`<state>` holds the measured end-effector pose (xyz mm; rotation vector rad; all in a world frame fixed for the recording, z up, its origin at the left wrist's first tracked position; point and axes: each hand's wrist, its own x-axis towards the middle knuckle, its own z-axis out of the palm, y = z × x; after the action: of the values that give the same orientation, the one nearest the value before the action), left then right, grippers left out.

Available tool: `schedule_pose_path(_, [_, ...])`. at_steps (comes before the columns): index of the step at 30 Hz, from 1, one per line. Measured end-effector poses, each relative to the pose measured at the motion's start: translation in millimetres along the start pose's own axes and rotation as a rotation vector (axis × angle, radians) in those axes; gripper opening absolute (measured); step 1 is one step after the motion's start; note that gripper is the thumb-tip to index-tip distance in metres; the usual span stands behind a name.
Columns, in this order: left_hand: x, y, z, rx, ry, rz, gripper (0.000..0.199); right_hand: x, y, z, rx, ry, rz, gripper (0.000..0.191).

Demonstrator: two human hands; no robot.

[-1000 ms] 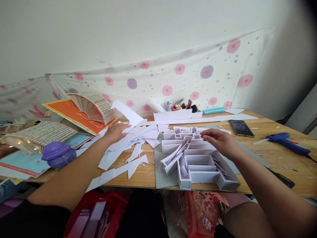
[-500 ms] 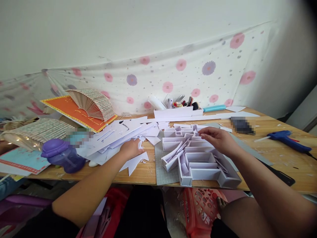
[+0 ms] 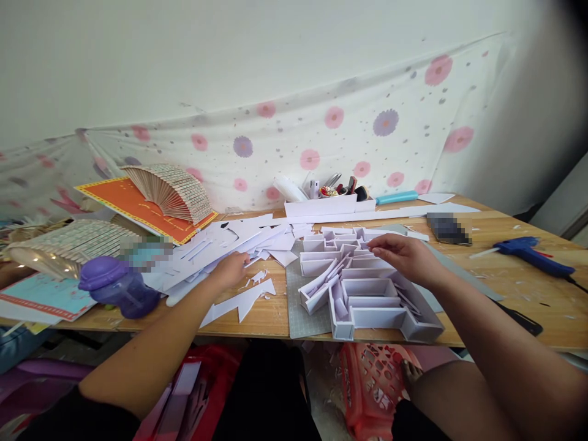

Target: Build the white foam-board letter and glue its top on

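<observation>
My left hand (image 3: 233, 269) is over the front edge of a heap of white foam-board offcuts (image 3: 220, 245). Its fingers are curled in, and whatever they grip is hidden. Below it, jagged white scraps (image 3: 248, 301) lie on the wood. My right hand (image 3: 399, 255) hovers at the back right of a white foam-board model (image 3: 374, 318) made of walled compartments. Thumb and fingers there are brought together, and I cannot make out anything between them. Loose white strips (image 3: 324, 280) lean inside the model, which stands partly on a grey cutting mat (image 3: 296, 306).
A blue glue gun (image 3: 535, 252) and a dark phone (image 3: 449, 228) lie on the right. Behind the model is a white tray of tools (image 3: 321, 208). A purple cup (image 3: 117, 288) and folding fans (image 3: 169, 193) stand left. A red basket (image 3: 374, 392) sits below the table edge.
My left hand has drawn back a little to the left and up, uncovering more of the jagged scraps. My right hand stays nearly in place by the model.
</observation>
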<state>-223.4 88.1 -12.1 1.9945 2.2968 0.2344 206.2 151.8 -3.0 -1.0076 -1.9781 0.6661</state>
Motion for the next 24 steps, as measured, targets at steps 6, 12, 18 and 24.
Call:
schedule_pose_path(6, [-15.7,7.9,14.8,0.154,0.009,-0.002,0.014,-0.6,0.2,-0.3,0.003,-0.006,-0.005,0.028])
schedule_pose_path(12, [-23.3,1.7,12.1,0.164,-0.136,-0.039,0.013,-0.2,4.7,-0.4,-0.008,-0.024,0.011,0.028])
schedule_pose_path(18, [-20.7,6.5,11.1,0.159,-0.113,-0.003,0.014,-0.4,1.5,0.5,-0.017,-0.029,-0.012,0.028])
schedule_pose_path(24, [-4.8,16.5,18.7,0.136,-0.060,0.051,0.012,-0.4,0.0,1.3,-0.020,-0.027,-0.017,0.028])
